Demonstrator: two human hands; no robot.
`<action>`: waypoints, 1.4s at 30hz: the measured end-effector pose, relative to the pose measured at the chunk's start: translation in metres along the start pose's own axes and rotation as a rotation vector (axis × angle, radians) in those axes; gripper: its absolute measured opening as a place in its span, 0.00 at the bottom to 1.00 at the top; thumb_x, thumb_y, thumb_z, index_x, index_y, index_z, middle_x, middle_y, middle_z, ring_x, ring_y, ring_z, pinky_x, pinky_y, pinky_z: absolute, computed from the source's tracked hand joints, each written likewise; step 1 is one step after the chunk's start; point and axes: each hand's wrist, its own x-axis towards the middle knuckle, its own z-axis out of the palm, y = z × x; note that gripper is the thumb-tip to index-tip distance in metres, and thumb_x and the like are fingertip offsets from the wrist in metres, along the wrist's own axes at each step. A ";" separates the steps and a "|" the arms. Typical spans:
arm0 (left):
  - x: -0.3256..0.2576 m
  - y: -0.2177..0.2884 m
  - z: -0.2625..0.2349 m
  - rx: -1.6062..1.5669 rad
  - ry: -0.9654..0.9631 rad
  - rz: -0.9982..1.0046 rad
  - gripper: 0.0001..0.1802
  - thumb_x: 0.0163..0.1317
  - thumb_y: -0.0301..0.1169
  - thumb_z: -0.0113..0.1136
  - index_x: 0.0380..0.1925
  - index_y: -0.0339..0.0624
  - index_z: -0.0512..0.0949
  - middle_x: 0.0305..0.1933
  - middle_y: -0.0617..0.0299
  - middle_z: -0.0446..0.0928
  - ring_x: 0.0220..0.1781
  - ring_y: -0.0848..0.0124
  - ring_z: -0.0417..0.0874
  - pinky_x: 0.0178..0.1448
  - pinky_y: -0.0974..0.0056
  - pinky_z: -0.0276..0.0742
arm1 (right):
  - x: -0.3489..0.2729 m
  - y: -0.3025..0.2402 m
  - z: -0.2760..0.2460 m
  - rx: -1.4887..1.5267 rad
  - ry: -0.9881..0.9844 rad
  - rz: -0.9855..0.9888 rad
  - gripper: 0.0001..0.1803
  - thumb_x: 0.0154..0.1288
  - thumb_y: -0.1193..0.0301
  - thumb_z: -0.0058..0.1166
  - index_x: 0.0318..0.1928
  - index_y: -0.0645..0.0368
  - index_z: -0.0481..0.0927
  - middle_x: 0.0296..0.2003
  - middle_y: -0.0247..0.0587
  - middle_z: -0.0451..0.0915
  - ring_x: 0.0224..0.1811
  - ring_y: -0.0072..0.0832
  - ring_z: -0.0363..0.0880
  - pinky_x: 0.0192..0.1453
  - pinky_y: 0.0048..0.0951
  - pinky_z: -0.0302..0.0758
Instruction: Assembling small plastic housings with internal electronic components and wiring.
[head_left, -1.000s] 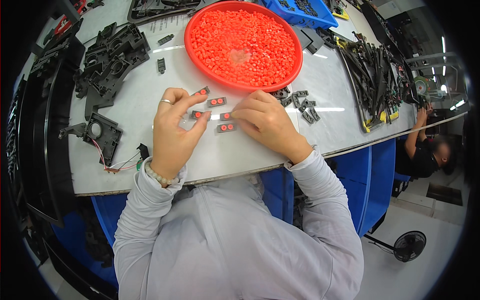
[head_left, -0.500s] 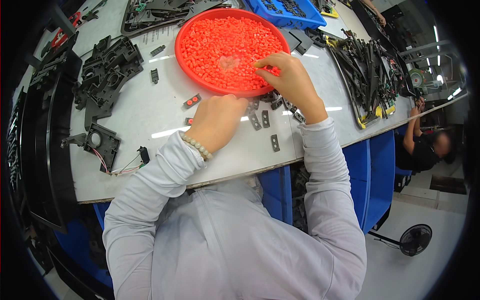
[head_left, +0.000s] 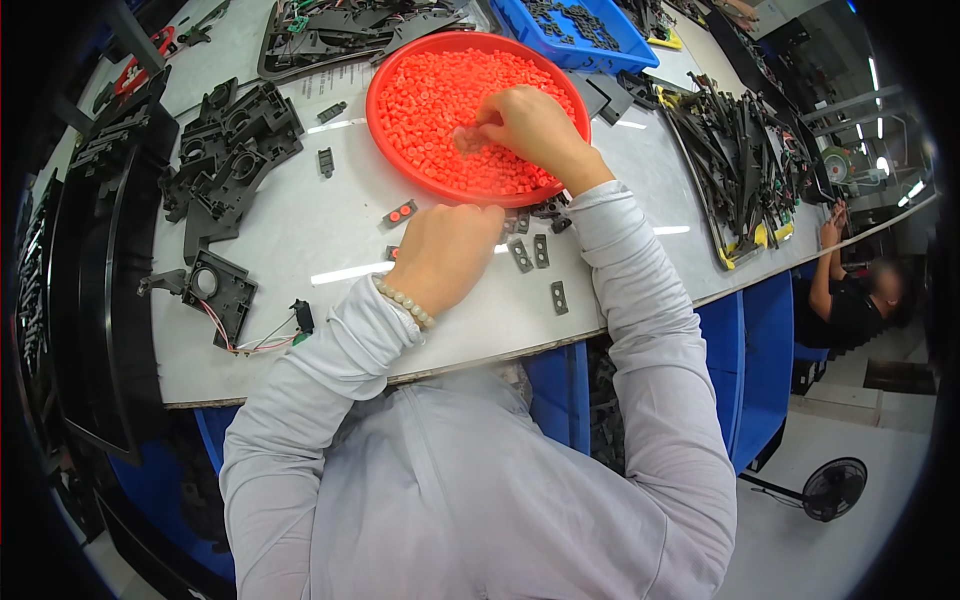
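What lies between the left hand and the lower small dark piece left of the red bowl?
Head view: a grey piece with two red caps.

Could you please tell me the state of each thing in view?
Red basin, filled with small red caps
Upper plate left of the left hand, two red caps in it
Lone plate nearest the table edge, holes unfilled
Blue tray, holding dark parts
Left hand, back up, fingers hidden
Right hand, over the basin, hold unclear
Black fan, running or stopped unclear
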 end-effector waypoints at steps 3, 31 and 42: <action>-0.002 -0.004 0.005 0.028 0.007 0.031 0.09 0.50 0.33 0.63 0.29 0.41 0.76 0.22 0.53 0.77 0.26 0.55 0.80 0.30 0.54 0.74 | 0.006 0.003 0.009 -0.047 0.021 -0.038 0.06 0.48 0.72 0.57 0.25 0.62 0.79 0.24 0.46 0.79 0.29 0.42 0.77 0.36 0.39 0.72; -0.007 -0.014 0.004 -0.187 -0.037 -0.057 0.10 0.48 0.31 0.62 0.31 0.41 0.77 0.29 0.55 0.78 0.33 0.58 0.80 0.36 0.57 0.74 | -0.110 -0.057 -0.020 0.553 0.125 0.065 0.09 0.50 0.81 0.58 0.35 0.66 0.80 0.33 0.41 0.80 0.33 0.27 0.80 0.37 0.24 0.75; -0.008 -0.013 0.005 -0.425 0.209 0.046 0.10 0.43 0.25 0.63 0.27 0.37 0.74 0.24 0.59 0.74 0.26 0.66 0.76 0.30 0.65 0.71 | -0.121 -0.065 -0.008 0.219 0.292 -0.203 0.10 0.42 0.81 0.59 0.30 0.60 0.78 0.31 0.37 0.77 0.35 0.34 0.75 0.37 0.31 0.74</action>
